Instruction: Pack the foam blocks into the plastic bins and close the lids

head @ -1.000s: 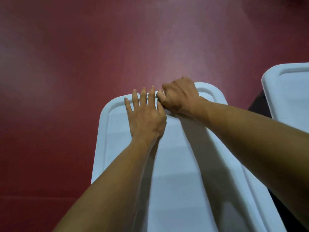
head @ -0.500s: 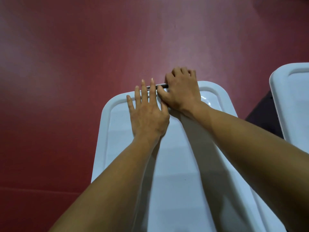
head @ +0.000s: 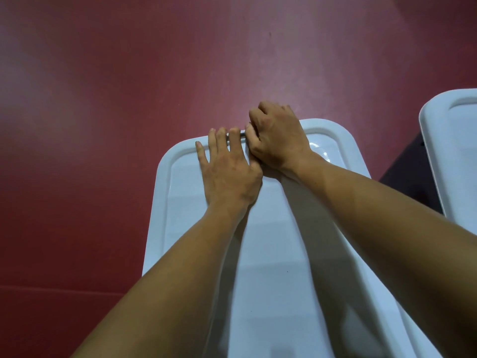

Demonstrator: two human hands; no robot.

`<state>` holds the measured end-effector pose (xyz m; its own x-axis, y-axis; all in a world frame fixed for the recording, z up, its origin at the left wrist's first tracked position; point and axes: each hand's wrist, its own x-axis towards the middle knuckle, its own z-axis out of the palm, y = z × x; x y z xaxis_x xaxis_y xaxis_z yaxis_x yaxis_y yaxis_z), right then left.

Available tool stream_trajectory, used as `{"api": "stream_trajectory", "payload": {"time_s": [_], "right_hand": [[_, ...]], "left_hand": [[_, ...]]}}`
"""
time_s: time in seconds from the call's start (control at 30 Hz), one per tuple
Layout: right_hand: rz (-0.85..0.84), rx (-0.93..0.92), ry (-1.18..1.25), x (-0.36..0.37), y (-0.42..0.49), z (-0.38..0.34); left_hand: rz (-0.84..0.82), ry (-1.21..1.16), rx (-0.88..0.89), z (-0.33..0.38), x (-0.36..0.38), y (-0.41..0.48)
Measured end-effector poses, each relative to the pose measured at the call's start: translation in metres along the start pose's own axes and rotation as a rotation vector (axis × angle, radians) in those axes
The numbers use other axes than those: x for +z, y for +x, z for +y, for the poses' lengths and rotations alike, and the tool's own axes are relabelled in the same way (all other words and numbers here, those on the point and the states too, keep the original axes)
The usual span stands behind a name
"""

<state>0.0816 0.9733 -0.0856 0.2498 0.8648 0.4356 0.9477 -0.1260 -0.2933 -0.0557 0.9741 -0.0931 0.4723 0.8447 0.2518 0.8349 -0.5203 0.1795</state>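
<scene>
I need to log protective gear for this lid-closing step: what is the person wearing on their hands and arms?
Nothing that shows. The left hand and right hand are bare: no gloves, rings or tape visible. Both forearms are bare to the bottom of the picture, with no sleeves, watch or wristbands in view. Anything worn above that is out of frame.

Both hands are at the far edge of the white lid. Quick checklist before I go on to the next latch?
1. White lid lies flat on its bin: ok.
2. Left hand flat on the lid, holding it down: ok.
3. Right hand curled over the far edge at the dark latch: ok.
4. Latch fully snapped: cannot tell, fingers hide it.
5. Second lid at right seated: cannot tell, mostly out of frame.
</scene>
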Motion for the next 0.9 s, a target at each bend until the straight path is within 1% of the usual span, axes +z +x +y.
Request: {"api": "stream_trajectory", "payload": {"time_s": [0.17,0.27,0.43,0.53,0.63,0.7,0.83,0.87,0.9], "right_hand": [[-0.034,0.014,-0.009,-0.002,-0.002,-0.001],[-0.074,-0.003,-0.063,-0.004,-0.006,-0.004],[-0.114,0.033,-0.14,-0.004,-0.025,-0.001],[-0.193,0.045,-0.138,-0.011,-0.043,0.006],[-0.36,0.055,-0.177,-0.031,-0.067,0.004],[-0.468,0.101,-0.194,-0.049,-0.089,-0.004],[-0.544,0.137,-0.25,-0.077,-0.145,-0.022],[-0.549,0.145,-0.247,-0.084,-0.146,-0.022],[-0.589,0.148,-0.236,-0.089,-0.147,-0.024]], "left_hand": [[0.005,-0.003,0.009,-0.003,0.004,0.002],[0.015,-0.021,0.007,-0.004,0.005,0.001],[0.017,-0.02,0.01,-0.005,0.004,0.002],[-0.087,0.067,-0.037,0.0,-0.001,-0.003],[-0.272,0.179,-0.119,0.01,-0.01,-0.001],[-0.342,0.167,-0.196,0.018,-0.023,-0.009],[-0.352,0.092,-0.146,0.027,-0.029,-0.069],[-0.39,0.078,-0.129,0.027,-0.034,-0.076],[-0.466,0.055,-0.138,0.028,-0.042,-0.08]]}}
